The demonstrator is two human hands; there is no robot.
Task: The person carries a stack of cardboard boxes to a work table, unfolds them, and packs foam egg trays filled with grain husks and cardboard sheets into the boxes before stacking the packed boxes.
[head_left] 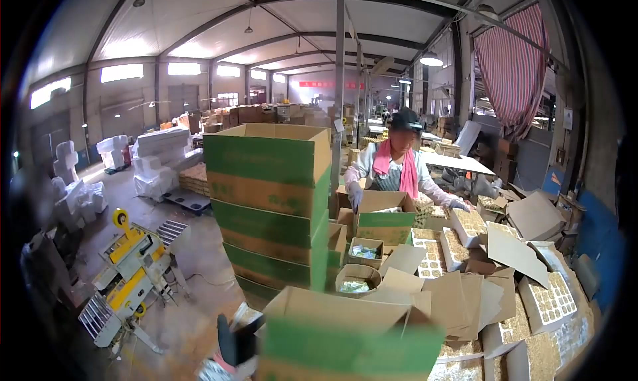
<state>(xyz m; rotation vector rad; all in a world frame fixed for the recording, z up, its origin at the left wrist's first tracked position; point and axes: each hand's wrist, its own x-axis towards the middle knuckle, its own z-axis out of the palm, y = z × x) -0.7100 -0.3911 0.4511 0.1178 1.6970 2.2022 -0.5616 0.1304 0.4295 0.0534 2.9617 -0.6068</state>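
Low in the foreground stands an open green-and-brown cardboard box (352,344), its front blurred. My left hand (234,341), in a dark glove above a pink cuff, is at the box's left side; one finger points up, and the others run toward the box, partly hidden. It appears to hold the box by that side. My right hand does not show. Just behind, a tall stack of similar boxes (266,182) rises, the top one open. Right of the stack are two small open cartons (365,251) with packets inside.
Across the work area a person (397,158) in gloves and a pink scarf reaches to an open box (382,225) and white trays (468,225). Loose cardboard sheets (458,301) lie at right. A yellow-and-grey roller machine (133,268) stands on the left floor; a post (339,62) rises behind the stack.
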